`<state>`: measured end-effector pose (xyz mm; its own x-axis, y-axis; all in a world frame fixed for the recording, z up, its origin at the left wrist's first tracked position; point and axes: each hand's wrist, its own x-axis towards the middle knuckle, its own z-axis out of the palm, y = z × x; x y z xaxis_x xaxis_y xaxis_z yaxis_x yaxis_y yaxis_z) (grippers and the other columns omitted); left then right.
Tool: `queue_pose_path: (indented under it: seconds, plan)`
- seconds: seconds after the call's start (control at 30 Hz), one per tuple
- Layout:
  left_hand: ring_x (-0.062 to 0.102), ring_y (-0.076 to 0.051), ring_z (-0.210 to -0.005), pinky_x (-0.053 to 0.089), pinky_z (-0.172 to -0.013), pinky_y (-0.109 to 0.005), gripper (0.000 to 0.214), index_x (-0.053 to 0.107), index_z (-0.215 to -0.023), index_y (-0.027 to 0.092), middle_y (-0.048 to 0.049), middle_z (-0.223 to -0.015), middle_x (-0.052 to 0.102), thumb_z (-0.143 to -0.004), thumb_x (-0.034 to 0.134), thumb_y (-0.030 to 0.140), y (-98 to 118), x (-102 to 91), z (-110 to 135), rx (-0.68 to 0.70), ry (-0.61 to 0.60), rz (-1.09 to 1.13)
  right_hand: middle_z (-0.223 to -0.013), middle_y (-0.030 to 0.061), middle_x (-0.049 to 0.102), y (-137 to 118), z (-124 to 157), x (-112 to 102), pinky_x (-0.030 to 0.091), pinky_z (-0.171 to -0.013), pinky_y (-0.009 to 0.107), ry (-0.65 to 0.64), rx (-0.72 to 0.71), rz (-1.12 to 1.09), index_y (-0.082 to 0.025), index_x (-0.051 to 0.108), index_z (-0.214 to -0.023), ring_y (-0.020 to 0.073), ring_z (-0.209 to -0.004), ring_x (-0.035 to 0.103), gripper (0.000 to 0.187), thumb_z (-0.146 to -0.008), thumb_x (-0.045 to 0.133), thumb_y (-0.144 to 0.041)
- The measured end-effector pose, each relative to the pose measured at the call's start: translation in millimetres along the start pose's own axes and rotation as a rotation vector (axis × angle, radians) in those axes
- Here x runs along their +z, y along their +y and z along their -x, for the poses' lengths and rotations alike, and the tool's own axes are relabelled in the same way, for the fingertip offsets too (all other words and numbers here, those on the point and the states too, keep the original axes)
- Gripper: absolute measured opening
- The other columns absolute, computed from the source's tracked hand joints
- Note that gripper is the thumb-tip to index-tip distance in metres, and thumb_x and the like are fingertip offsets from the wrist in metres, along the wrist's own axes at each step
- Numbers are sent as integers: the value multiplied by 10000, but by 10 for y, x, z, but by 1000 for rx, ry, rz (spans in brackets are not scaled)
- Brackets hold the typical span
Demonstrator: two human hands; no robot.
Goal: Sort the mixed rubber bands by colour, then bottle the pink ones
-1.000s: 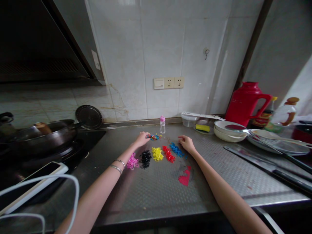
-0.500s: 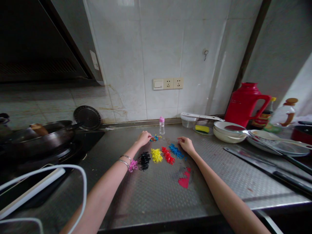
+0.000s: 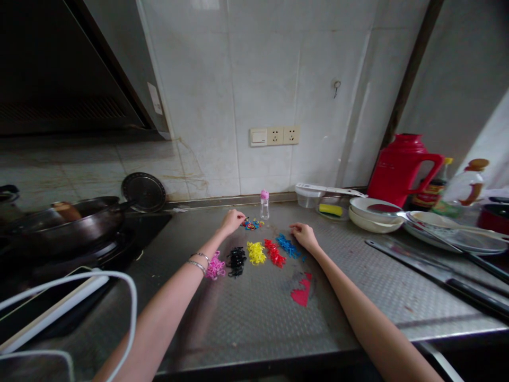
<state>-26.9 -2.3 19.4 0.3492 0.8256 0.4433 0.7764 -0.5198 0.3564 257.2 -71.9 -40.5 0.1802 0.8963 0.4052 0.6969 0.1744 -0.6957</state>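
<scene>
A range hood (image 3: 75, 69) and pan (image 3: 79, 228) show a kitchen.

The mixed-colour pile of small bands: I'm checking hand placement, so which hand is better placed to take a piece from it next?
Probably the left hand: it is at the left edge of the mixed-colour pile. The right hand is farther off, beside the blue pile.
</scene>
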Motion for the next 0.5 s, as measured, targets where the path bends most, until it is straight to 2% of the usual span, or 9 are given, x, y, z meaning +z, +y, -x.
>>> queue_pose_path:
  seconds: [0.27,0.5]
  plan:
    - [571,-148,-704,413,-665,-231,189,694,-788,149,-59,-775,666,-715,539,229,22,-49,100,11,39,130,-691,42,656,13,-7,14,418,-648,207,10,-20,31,-143,653,-846,136,-673,588,304,-650,421,-155]
    - [576,-162,-709,418,-666,-255,191,691,-773,152,-63,-774,668,-716,541,255,-80,4,193,-56,81,154,-684,47,651,5,1,21,424,-638,226,22,-58,52,-139,661,-824,142,-642,581,284,-655,438,-181]
